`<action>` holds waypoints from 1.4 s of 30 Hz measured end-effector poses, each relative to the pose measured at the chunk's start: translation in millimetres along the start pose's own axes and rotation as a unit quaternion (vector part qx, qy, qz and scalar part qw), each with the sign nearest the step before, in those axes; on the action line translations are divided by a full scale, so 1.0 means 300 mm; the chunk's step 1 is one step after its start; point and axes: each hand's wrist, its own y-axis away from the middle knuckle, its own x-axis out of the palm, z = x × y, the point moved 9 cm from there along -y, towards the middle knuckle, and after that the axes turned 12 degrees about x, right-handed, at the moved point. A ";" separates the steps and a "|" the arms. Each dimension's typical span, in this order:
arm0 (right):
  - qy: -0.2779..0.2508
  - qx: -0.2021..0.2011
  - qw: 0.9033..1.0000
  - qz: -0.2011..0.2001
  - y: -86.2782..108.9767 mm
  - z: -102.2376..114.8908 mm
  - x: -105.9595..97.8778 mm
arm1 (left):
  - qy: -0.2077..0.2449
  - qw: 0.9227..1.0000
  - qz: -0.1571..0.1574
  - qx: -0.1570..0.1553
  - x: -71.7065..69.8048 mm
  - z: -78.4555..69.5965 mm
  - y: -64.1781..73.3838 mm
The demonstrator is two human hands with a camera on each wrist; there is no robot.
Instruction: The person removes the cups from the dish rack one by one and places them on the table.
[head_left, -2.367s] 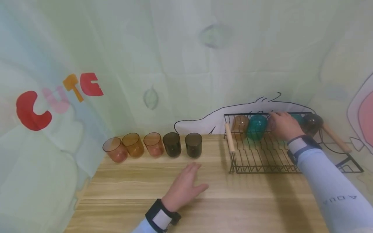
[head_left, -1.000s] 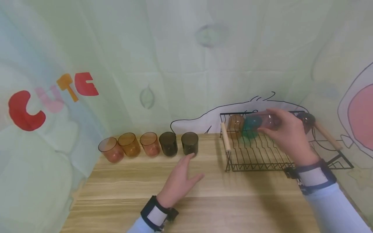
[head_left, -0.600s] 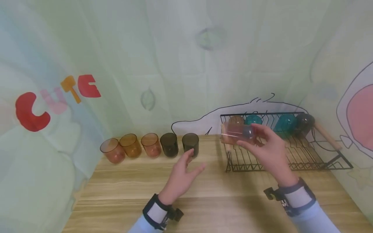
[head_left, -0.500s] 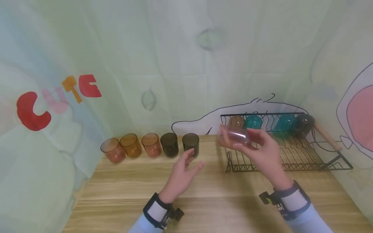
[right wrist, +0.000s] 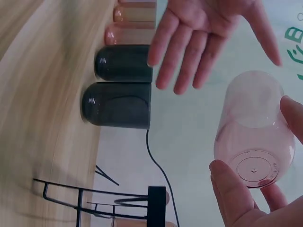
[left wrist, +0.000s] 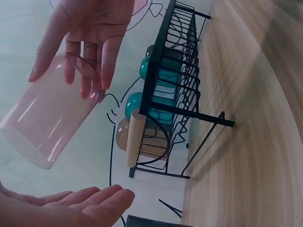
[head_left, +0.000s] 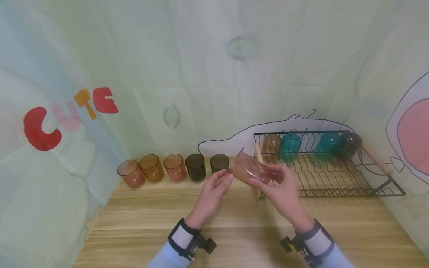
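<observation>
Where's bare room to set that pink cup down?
The pink cup would likely fit on bare table in front of the row of five cups, or on the rack, between its left teal cup and right teal cup. Crowded: the row itself, and by the rack's dark cup.

Pale, streaked wood grain covers the worktop. Along its far side, on the left, five tumblers stand upright in a row: reddish tumbler, amber tumbler, pink tumbler, then two smoky tumblers. A black wire rack with wooden handles sits farther right.
</observation>
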 end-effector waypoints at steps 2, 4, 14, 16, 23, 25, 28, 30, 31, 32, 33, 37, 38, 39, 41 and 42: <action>-0.002 0.004 1.000 0.003 0.006 -0.001 0.010 | 0.023 1.000 -0.003 -0.006 0.008 -0.002 -0.009; -0.002 0.012 1.000 0.006 0.014 0.002 0.019 | 0.033 0.999 -0.006 -0.012 0.014 -0.004 -0.016; -0.027 0.015 0.999 0.020 0.071 0.115 0.040 | 0.033 0.999 -0.017 -0.007 0.025 -0.014 -0.030; -0.029 0.016 0.999 0.025 0.072 0.114 0.048 | 0.026 1.000 -0.017 0.001 0.024 -0.019 -0.031; -0.034 -0.006 0.999 0.034 0.073 0.111 0.057 | 0.029 0.999 -0.019 0.012 0.016 -0.022 -0.033; -0.033 -0.014 0.999 0.038 0.072 0.115 0.058 | 0.025 0.999 -0.021 0.011 0.011 -0.026 -0.034; -0.035 -0.016 0.998 0.047 0.068 0.114 0.062 | 0.021 0.999 -0.023 0.007 0.005 -0.038 -0.037; -0.035 -0.010 0.998 0.055 0.066 0.112 0.066 | 0.021 1.000 -0.022 0.006 0.004 -0.053 -0.037; -0.036 -0.006 0.998 0.059 0.064 0.111 0.068 | 0.021 1.000 -0.022 0.008 0.004 -0.068 -0.036; -0.037 -0.005 0.997 0.063 0.062 0.109 0.070 | 0.021 1.000 -0.020 0.009 0.004 -0.085 -0.035; -0.037 -0.003 0.997 0.066 0.060 0.105 0.072 | 0.022 1.000 -0.019 0.011 0.005 -0.101 -0.033; -0.030 -0.007 0.996 0.083 0.041 0.074 0.084 | 0.034 0.999 -0.013 0.024 0.005 -0.162 -0.026; -0.024 -0.009 0.996 0.086 0.033 0.060 0.087 | 0.034 0.999 -0.012 0.025 0.002 -0.166 -0.026; -0.014 -0.013 0.996 0.091 0.026 0.046 0.089 | 0.036 0.999 -0.013 0.028 -0.001 -0.170 -0.026; 0.010 -0.021 0.995 0.097 0.012 0.019 0.091 | 0.038 0.999 -0.017 0.036 -0.013 -0.179 -0.026; 0.025 -0.025 0.995 0.097 0.005 0.006 0.088 | 0.038 0.998 -0.022 0.041 -0.022 -0.180 -0.026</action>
